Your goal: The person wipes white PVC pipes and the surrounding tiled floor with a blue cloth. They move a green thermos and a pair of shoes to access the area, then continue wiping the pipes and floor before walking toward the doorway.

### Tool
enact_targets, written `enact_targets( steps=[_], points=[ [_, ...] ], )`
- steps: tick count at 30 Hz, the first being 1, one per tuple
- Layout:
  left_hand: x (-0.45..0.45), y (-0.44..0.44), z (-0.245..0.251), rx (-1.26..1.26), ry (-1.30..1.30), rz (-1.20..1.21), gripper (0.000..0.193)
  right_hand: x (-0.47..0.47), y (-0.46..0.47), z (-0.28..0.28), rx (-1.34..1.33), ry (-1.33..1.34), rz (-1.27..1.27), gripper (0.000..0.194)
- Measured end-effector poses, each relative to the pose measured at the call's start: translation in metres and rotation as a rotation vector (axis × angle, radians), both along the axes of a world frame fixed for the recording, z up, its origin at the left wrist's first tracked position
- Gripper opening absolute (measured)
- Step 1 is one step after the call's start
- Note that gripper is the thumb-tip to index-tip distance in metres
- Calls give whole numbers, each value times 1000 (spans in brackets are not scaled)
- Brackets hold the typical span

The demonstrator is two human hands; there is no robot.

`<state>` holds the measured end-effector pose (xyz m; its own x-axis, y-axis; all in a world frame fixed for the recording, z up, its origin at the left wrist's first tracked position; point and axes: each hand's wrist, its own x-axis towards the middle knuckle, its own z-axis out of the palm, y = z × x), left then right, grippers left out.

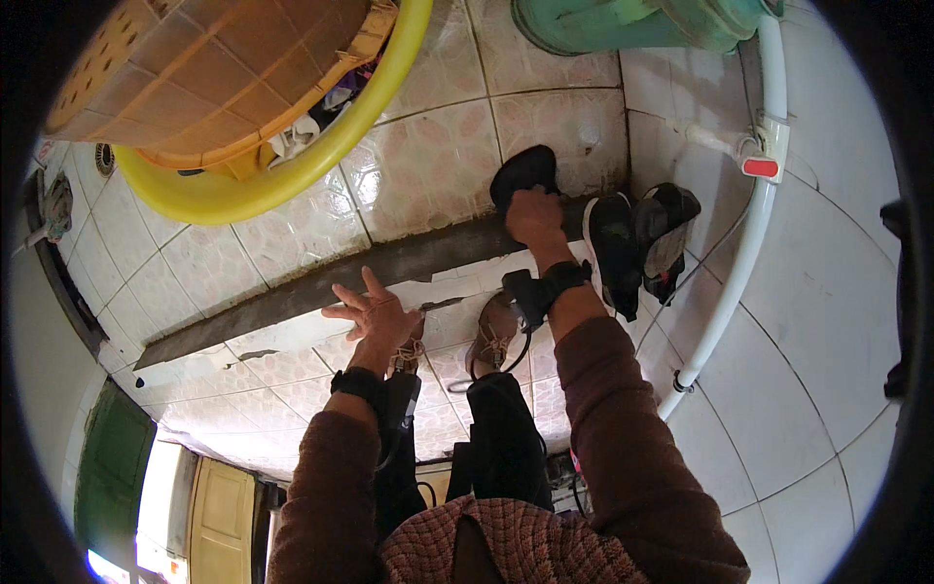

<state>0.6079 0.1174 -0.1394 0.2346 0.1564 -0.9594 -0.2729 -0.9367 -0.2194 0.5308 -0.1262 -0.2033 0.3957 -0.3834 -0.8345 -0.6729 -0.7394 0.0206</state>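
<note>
My right hand is closed on a black shoe, held at the dark ledge strip near the wall; its fingers are partly hidden beneath the hand. Just to the right, a black shoe with a pale sole edge rests beside another dark shoe, which shows its grey sole. With fingers spread, my left hand holds nothing and hovers over the ledge, above my left foot. Both wrists wear black straps, the right one with a small box and cable.
A yellow tub holding cloth and an orange basket stand upper left. The dark ledge crosses the tiled floor. A green container is at the top. White pipe and thin cable run along the right wall.
</note>
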Motion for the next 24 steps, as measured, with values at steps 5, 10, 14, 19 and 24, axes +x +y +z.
enact_targets(
  steps=[5,10,14,19,24],
  points=[
    [-1,2,1,-41,-95,108,117,43,52,29,305,-204,-40,23],
    [3,5,-1,-36,8,14,118,51,79,48,347,-312,89,21],
    [2,6,-7,-29,28,-34,117,6,39,68,195,-270,-8,23],
    [1,5,-3,-60,17,4,113,-49,52,108,3,-535,36,35],
    [2,1,5,-46,-41,68,113,-61,60,103,-96,-536,-146,50]
  ],
)
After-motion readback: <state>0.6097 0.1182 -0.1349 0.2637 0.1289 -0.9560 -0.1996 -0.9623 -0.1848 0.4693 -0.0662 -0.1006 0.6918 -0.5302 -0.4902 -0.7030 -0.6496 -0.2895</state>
